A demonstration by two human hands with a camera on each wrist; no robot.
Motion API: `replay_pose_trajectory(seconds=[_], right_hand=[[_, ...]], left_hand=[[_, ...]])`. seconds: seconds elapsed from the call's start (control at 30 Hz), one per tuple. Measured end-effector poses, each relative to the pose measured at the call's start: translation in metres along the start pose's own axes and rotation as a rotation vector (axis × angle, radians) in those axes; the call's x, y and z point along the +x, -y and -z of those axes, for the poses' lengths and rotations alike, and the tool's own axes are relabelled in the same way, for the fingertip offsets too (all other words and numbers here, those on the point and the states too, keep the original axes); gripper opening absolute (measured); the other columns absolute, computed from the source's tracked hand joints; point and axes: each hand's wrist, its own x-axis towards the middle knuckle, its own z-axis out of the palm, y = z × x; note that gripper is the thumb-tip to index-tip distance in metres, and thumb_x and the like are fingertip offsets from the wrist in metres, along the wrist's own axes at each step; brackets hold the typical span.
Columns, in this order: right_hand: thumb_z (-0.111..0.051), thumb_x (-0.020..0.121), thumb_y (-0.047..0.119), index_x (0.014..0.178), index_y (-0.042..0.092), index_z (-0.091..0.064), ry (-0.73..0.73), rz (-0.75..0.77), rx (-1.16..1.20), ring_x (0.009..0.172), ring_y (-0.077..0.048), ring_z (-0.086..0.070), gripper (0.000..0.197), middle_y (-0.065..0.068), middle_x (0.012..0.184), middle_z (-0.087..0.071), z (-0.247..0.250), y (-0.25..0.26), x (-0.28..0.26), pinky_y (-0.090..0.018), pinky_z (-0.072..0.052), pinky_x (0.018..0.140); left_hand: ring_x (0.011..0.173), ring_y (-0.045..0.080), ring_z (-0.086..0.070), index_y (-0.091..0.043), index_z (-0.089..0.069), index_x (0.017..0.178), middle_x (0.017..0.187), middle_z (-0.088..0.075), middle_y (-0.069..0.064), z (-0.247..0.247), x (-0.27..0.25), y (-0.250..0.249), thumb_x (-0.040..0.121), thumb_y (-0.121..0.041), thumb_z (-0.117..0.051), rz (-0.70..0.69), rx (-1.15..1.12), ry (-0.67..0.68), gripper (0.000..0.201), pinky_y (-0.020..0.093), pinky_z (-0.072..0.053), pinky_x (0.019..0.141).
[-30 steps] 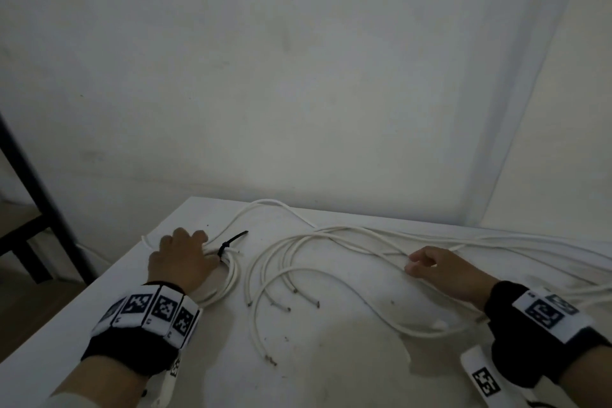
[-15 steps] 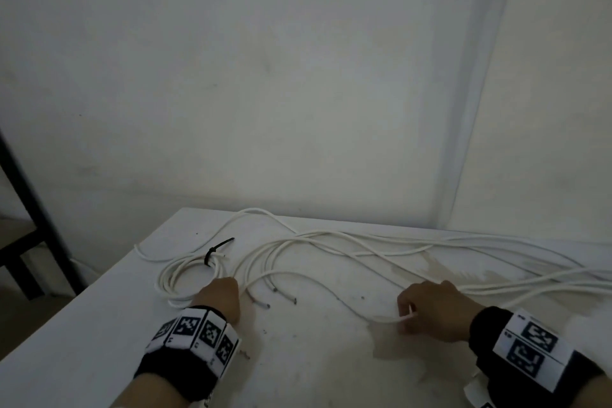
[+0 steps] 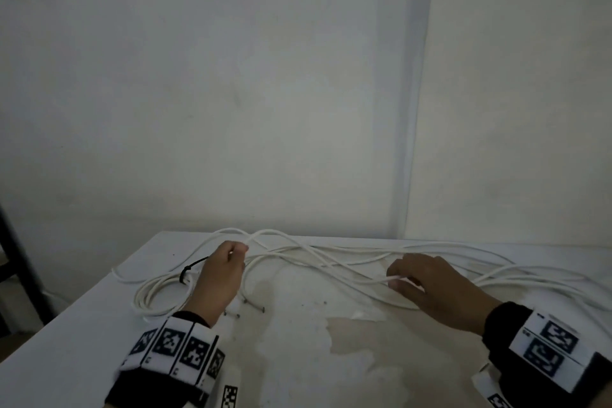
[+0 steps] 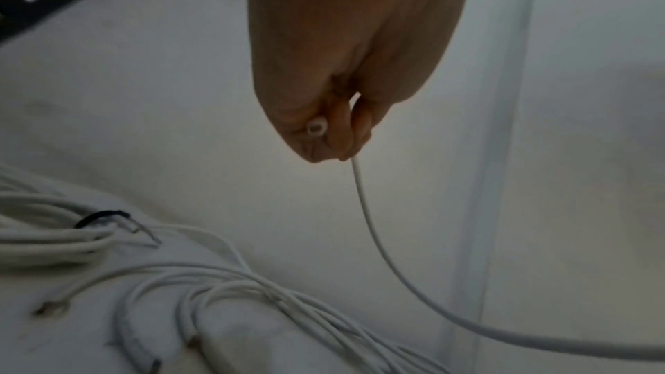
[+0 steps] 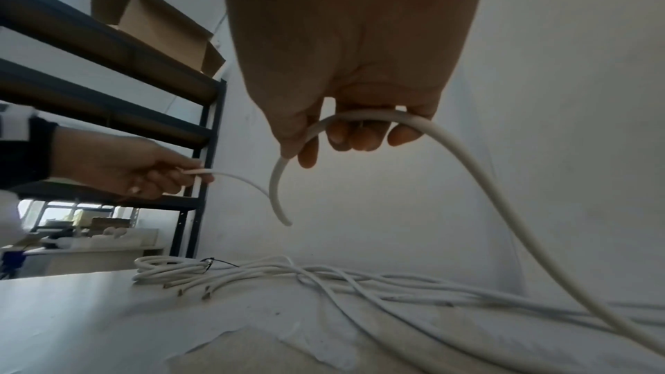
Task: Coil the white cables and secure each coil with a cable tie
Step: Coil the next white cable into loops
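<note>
Table point(image 3: 298, 368) carries the loose cables point(image 3: 447, 262), a long tangle running right from the tied coil point(image 3: 159, 295); black tie point(image 3: 193, 270) already on it. Cable looks light, springy and smooth, so it is best taken near its end. Left hand point(image 3: 220, 278) pinches one cable's end point(image 4: 316, 127); right hand point(image 3: 437, 291) curls round the same run further right. Crossing strands beside the coil may snag. Shelves point(image 5: 108, 73) stand left of the coil.

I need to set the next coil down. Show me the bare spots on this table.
Free: the near strip of the table between the two wrists, in front of the loose cables, and the near-left corner in front of the tied coil. Crowded: the far half and right side, strewn with loose cables, and the coil's own patch.
</note>
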Motion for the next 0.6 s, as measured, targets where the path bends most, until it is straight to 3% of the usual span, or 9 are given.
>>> replay_pose_trajectory(seconds=[0.03,0.13,0.2,0.33,0.47,0.6], right_hand=[[-0.025,0.083,0.059,0.099,0.029,-0.059,-0.026,0.033,0.001,0.082,-0.003,-0.041,0.047,0.023,0.082,-0.047,0.000,-0.001,-0.006,-0.026,-0.030,0.071],[-0.038,0.089,0.041,0.095,0.036,-0.052,-0.108,0.154,-0.056,0.072,-0.002,-0.042,0.016,0.017,0.073,-0.052,0.008,0.008,-0.024,-0.022,-0.033,0.063],[-0.042,0.086,0.029,0.089,0.034,-0.047,-0.158,0.205,-0.070,0.068,-0.003,-0.039,0.008,0.013,0.070,-0.052,0.015,0.017,-0.030,-0.026,-0.032,0.065],[-0.044,0.087,0.027,0.085,0.028,-0.051,-0.180,0.288,-0.049,0.068,-0.004,-0.038,0.007,0.008,0.072,-0.053,0.033,0.038,-0.041,-0.020,-0.026,0.064],[-0.045,0.088,0.038,0.081,0.023,-0.060,-0.191,0.375,-0.060,0.065,-0.008,-0.040,0.023,0.004,0.070,-0.053,0.043,0.055,-0.044,-0.023,-0.029,0.060],[-0.050,0.088,0.036,0.089,0.016,-0.060,-0.194,0.201,0.176,0.070,-0.005,-0.043,0.023,0.015,0.074,-0.049,0.060,0.056,-0.044,-0.016,-0.032,0.062]], left_hand=[[0.059,0.018,-0.037,-0.006,-0.053,0.090,0.066,-0.045,0.006,-0.004,-0.006,-0.005,0.099,-0.018,-0.035,-0.039,0.011,0.005,0.023,0.029,-0.029,0.055],[0.056,0.017,-0.035,-0.012,-0.057,0.082,0.064,-0.043,0.004,-0.015,-0.022,-0.015,0.098,-0.013,-0.035,-0.096,-0.008,0.071,0.027,0.028,-0.027,0.053],[0.051,0.015,-0.033,-0.013,-0.056,0.082,0.065,-0.045,0.004,-0.021,-0.029,-0.021,0.097,-0.008,-0.035,-0.079,-0.057,0.146,0.027,0.023,-0.028,0.047],[0.043,0.006,-0.032,-0.011,-0.057,0.083,0.063,-0.042,0.002,-0.040,-0.048,-0.040,0.095,-0.004,-0.037,-0.154,-0.031,0.223,0.025,0.016,-0.025,0.043],[0.036,0.003,-0.032,-0.006,-0.065,0.082,0.048,-0.040,-0.008,-0.061,-0.072,-0.070,0.092,-0.001,-0.039,-0.253,-0.066,0.312,0.029,0.012,-0.024,0.040],[0.041,0.002,-0.031,0.004,-0.059,0.075,0.045,-0.038,-0.010,-0.078,-0.099,-0.090,0.094,-0.013,-0.038,-0.297,-0.084,0.456,0.034,0.013,-0.026,0.044]])
